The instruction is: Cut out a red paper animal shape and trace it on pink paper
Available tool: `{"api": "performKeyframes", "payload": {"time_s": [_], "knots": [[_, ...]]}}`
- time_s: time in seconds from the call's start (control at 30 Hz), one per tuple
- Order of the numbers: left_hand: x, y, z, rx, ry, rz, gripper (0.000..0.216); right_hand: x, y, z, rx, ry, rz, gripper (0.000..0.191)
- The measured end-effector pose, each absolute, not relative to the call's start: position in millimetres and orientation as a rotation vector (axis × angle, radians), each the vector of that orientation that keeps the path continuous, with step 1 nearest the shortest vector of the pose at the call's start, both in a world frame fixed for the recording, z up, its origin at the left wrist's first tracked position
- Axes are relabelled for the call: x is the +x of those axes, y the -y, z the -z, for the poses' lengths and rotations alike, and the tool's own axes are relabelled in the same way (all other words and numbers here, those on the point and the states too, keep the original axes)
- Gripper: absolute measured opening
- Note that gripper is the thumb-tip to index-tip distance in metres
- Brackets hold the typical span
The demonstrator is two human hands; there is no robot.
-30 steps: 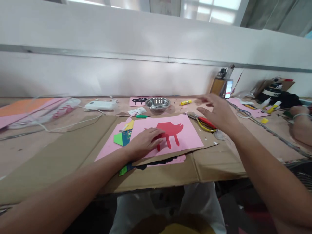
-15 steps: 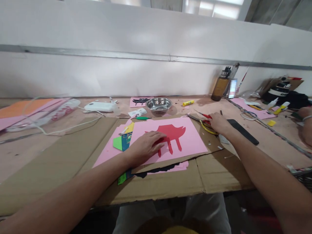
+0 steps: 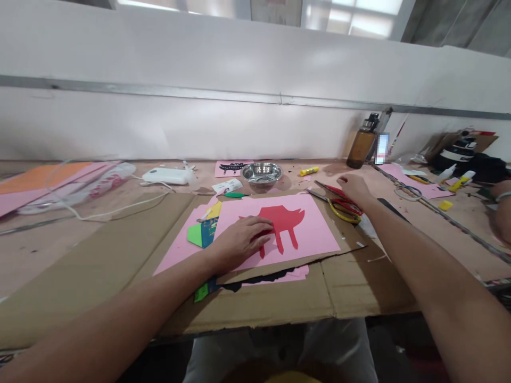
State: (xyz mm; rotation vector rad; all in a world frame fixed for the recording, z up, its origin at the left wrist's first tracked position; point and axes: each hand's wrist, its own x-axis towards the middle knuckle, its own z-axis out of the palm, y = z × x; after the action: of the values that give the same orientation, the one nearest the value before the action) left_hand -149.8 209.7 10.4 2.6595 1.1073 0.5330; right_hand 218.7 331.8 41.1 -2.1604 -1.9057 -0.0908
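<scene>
My left hand (image 3: 239,242) lies flat, fingers spread, on a pink sheet (image 3: 315,234) and covers the left end of a red paper cut-out (image 3: 283,219) stuck on it. My right hand (image 3: 353,186) hovers just behind the red-handled scissors (image 3: 346,204) and the yellow-handled scissors (image 3: 341,214) at the sheet's right corner. Its fingers are loosely bent and point left, and nothing shows in them.
A steel bowl (image 3: 261,171), a yellow glue stick (image 3: 309,170), a green pen (image 3: 235,194) and a white device (image 3: 165,175) with a cable lie behind the sheet. A brown bottle (image 3: 361,142) and a phone (image 3: 382,148) stand at the wall. Another person's hand (image 3: 503,210) is at the right edge.
My right hand dropped from the air onto the scissors' handles, then moved slightly back off them. My left hand stayed on the pink sheet.
</scene>
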Motion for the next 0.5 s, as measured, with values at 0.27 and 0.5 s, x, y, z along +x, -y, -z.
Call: {"api": "performKeyframes", "payload": {"time_s": [0.27, 0.5], "knots": [[-150, -209, -11, 2.651, -1.122, -0.552, 0.042, 302, -327, -49, -2.394, 1.736, 0.162, 0.032], [-149, -208, -12, 2.631, -1.142, -0.559, 0.042, 312, -347, -27, -2.434, 1.733, 0.162, 0.026]]}}
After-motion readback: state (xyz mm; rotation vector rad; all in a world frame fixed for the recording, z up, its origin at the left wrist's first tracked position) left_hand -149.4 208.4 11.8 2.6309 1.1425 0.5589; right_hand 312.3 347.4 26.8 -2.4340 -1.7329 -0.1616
